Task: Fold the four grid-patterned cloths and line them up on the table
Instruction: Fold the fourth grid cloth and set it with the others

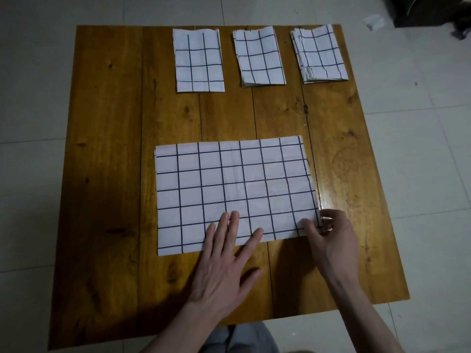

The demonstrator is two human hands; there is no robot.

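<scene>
1. Head view looks down on the large cloth (229, 189), white with a dark grid, spread flat in the near middle of the wooden table (107, 149). It is much wider than the folded ones, its long edges run left to right, and a faint crease runs down its middle.
2. The left hand (224, 258) lies flat with its fingers straight and spread, the fingertips pressing on the cloth's near edge, the palm over bare wood; it holds nothing.
3. The right hand (328, 233) is at the cloth's near right corner, thumb on top and fingers curled at the edge, pinching that corner.
4. Along the far edge of the table three folded cloths sit in a row, well apart from the large one: the left folded cloth (200, 61), the middle folded cloth (258, 57) and the right folded cloth (318, 53). Each is a small upright rectangle with the same grid. The left one lies neat and flat; the middle and right ones tilt slightly, and the right one shows loose layered edges on its left side.
5. Bare wood lies between the row and the large cloth, and to the left of both.
6. Around the table is a pale tiled floor (420, 149). A dark object (433, 11) sits at the upper right corner, too dim to identify, with a pale scrap (373, 21) beside it.
7. Grey clothing (242, 340) of the person shows at the bottom edge.
</scene>
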